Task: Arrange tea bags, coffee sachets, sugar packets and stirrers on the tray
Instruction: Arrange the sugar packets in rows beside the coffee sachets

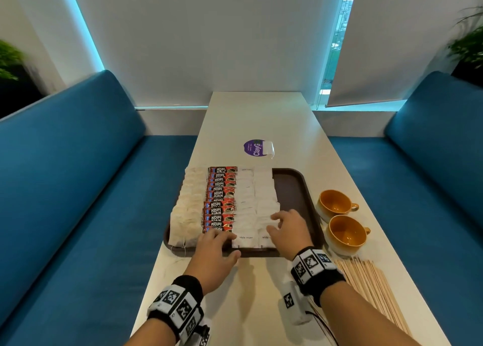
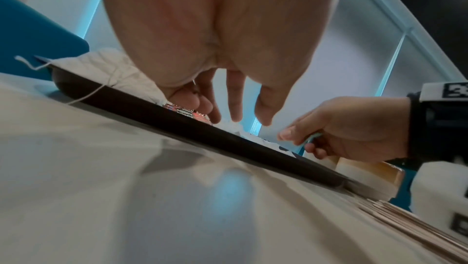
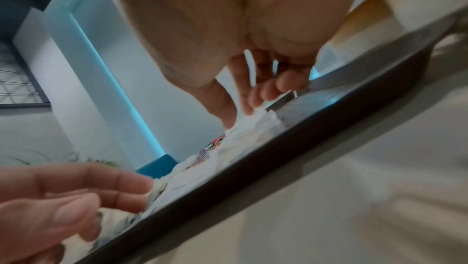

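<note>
Dark brown tray (image 1: 295, 188) sits on the long white table (image 1: 261, 115), btwn 2 blue benches. On the tray, 4 columns run front to back: tea bags (image 1: 187, 201) at far left w/ strings trailing over the near rim, red coffee sachets (image 1: 220, 196) next, then 2 columns of white sugar packets (image 1: 254, 196); right part of the tray is bare. Left hand (image 1: 213, 254) reaches over the near rim, fingers straight and slightly spread, tips resting on the nearest coffee sachets and the edge of the sugar, thumb out over the rim, gripping nothing. Right hand (image 1: 288, 228) lies over the right sugar column near the front, fingers loosely bent and spread, tips touching the packets; can't tell if any packet is pinched. Wooden stirrers (image 1: 371, 285) lie in a loose bundle on the table, right of the right wrist, off the tray. 2 orange cups (image 1: 339, 217) stand just beside the tray's right rim. 1 lone tea bag (image 1: 268, 148) lies past the tray, on a purple round sticker (image 1: 252, 148).
</note>
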A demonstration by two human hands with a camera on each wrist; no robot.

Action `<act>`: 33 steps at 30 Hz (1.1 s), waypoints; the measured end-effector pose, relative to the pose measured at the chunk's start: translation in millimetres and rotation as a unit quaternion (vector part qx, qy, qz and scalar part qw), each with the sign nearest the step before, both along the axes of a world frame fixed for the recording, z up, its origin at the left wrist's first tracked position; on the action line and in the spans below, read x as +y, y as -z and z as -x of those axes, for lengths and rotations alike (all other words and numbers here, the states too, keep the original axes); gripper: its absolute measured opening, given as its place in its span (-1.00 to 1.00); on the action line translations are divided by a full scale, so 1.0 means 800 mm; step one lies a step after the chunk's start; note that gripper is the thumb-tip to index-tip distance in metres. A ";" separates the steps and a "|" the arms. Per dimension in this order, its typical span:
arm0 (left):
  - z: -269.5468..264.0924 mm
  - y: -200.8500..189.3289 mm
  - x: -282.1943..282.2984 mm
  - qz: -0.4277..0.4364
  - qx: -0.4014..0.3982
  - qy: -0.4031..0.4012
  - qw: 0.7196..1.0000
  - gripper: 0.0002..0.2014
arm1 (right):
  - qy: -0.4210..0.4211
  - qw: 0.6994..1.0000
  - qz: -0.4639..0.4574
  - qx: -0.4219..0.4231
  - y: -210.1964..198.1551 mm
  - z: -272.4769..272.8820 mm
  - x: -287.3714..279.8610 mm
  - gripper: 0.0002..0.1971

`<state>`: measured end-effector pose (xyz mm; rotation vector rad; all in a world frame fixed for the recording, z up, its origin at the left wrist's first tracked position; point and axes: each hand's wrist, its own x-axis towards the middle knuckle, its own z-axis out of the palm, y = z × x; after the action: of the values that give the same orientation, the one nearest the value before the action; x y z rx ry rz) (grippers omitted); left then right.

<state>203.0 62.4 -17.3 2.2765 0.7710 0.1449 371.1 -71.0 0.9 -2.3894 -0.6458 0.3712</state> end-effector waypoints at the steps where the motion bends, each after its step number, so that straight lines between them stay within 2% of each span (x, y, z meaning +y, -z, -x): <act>1: 0.001 0.000 -0.002 -0.013 0.008 0.002 1.000 -0.58 | 0.014 0.999 0.044 -0.001 0.000 -0.005 -0.006 -0.56; 4: 0.005 -0.001 -0.010 -0.042 0.032 0.017 0.998 -0.53 | 0.009 0.984 0.180 0.003 0.005 -0.007 -0.017 -0.33; 6: 0.005 0.001 -0.016 -0.049 0.040 0.024 0.998 -0.49 | -0.015 0.979 0.202 0.000 0.008 -0.002 -0.016 -0.23; 9: 0.004 0.002 -0.022 -0.044 0.034 0.023 0.998 -0.47 | -0.041 0.979 0.200 -0.003 0.012 0.001 -0.009 -0.23; 13: 0.005 -0.002 -0.021 -0.024 0.034 0.010 0.999 -0.48 | -0.013 0.982 0.187 0.022 0.006 -0.020 0.002 -0.20; 18: 0.006 -0.006 -0.020 -0.011 0.043 0.011 0.999 -0.49 | -0.022 0.983 0.168 0.066 0.004 -0.044 0.031 -0.32; 26: 0.003 -0.009 -0.020 0.011 0.022 0.011 1.000 -0.50 | 0.010 0.986 0.150 0.069 0.002 -0.062 0.041 -0.25; 33: 0.002 -0.002 -0.016 0.018 0.029 0.015 0.999 -0.41 | 0.006 0.985 0.146 0.089 0.007 -0.095 0.068 -0.22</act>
<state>201.8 49.4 -15.9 2.2669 0.7627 0.0501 446.7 -17.0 -4.5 -2.5930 -0.5242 0.7083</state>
